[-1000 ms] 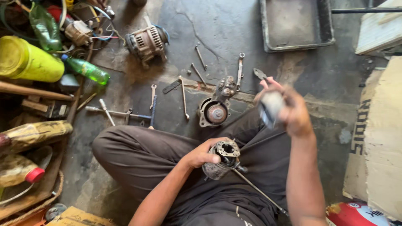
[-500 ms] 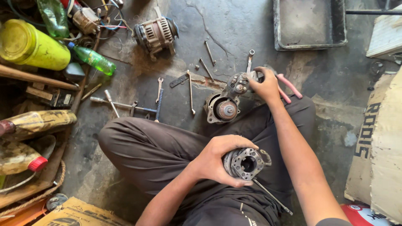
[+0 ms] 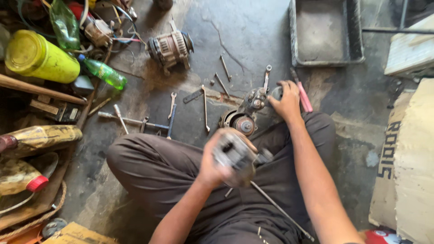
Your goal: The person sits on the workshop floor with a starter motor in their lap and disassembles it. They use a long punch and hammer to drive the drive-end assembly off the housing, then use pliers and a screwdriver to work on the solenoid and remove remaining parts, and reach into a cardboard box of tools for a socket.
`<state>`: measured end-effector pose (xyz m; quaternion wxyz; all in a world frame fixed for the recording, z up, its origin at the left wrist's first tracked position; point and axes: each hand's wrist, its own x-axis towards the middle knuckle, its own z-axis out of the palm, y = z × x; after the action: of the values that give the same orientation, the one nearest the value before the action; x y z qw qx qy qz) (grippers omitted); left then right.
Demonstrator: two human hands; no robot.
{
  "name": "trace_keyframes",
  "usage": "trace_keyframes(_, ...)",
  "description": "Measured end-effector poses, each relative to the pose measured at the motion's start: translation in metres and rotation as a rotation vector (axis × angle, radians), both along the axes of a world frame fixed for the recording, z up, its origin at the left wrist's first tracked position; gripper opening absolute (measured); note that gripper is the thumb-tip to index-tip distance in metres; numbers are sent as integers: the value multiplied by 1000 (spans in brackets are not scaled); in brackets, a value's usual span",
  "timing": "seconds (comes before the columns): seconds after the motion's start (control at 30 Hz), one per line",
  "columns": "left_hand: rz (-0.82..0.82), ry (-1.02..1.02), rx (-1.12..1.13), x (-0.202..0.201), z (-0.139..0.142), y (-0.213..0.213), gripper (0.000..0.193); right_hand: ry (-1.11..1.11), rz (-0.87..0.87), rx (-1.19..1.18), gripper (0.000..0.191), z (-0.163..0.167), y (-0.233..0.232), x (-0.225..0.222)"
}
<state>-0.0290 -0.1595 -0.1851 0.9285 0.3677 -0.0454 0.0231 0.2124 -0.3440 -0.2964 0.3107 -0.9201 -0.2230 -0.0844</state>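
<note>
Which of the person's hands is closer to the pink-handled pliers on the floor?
The right. The right hand rests right beside the pink-handled pliers, on a metal part. The left hand is back over the lap, holding a blurred round metal housing.

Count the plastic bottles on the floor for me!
4: a yellow bottle and two green bottles top left, one red-capped bottle lower left. Clutter may hide more.

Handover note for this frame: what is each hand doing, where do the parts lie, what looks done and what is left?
Left hand: grips a round metal housing over the lap, blurred.
Right hand: reaches to the floor, on a small grey part beside the pink-handled pliers.
Motor assembly lies ahead of the knees; spanners and bolts are scattered left of it; a long rod lies across the lap.
Done: the unit is apart.
Left: the parts are not yet rejoined.
</note>
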Motion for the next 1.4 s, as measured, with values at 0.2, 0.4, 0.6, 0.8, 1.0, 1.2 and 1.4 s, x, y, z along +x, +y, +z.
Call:
trace_keyframes(0.2, 285, 276, -496, 59, -24, 54, 68, -91, 32, 192, 34, 30, -15, -8)
trace_keyframes(0.4, 394, 458, -192, 136, -51, 119, 40, -342, -488, -329, 46, 67, -47, -51)
trace_keyframes(0.6, 618, 368, 507, 204, -74, 120, 80, 359, -486, -776, 69, 66, -44, -18)
trace_keyframes(0.8, 802, 335, 948, 236, -86, 107, 117, 407, -433, -582, 41, 55, -22, 26)
trace_keyframes(1.0, 720, 332, 1028, 232, -96, 117, 119, 145, -526, -55, 36, 50, -14, 45)
trace_keyframes(1.2, 653, 319, 1086, 229, -89, 118, 117, -21, -439, 36, 22, 45, -33, 32)
trace_keyframes(1.4, 591, 365, 1269, 224, -81, 120, 119, -138, -417, -224, 30, 43, -92, -26)
